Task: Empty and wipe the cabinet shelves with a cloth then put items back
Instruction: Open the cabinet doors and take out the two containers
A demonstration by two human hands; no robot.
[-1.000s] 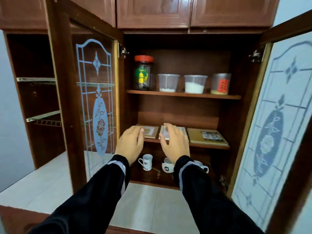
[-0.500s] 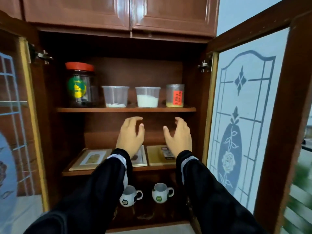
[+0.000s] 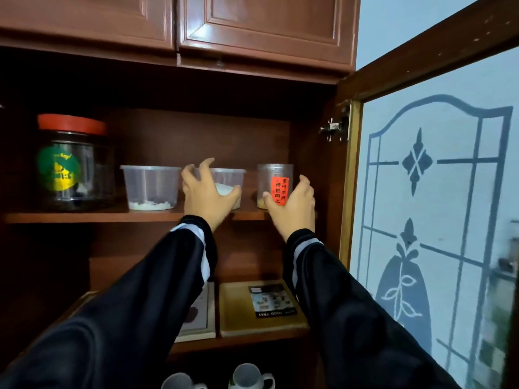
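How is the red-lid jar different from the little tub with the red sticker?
The red-lidded jar is bigger and looks dark inside; the red-sticker tub is smaller with yellowish stuff at the bottom. The jar's label is green and yellow, the tub's red. Both stand upright on one shelf.

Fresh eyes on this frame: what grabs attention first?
Two hands at the upper shelf: the left hand cups the clear tub of white powder, the right hand the small red-labelled jar at the shelf's right end; whether either grip has closed is unclear. Next come the red-lidded jar at far left and the open glass door with a blue floral pattern on the right.
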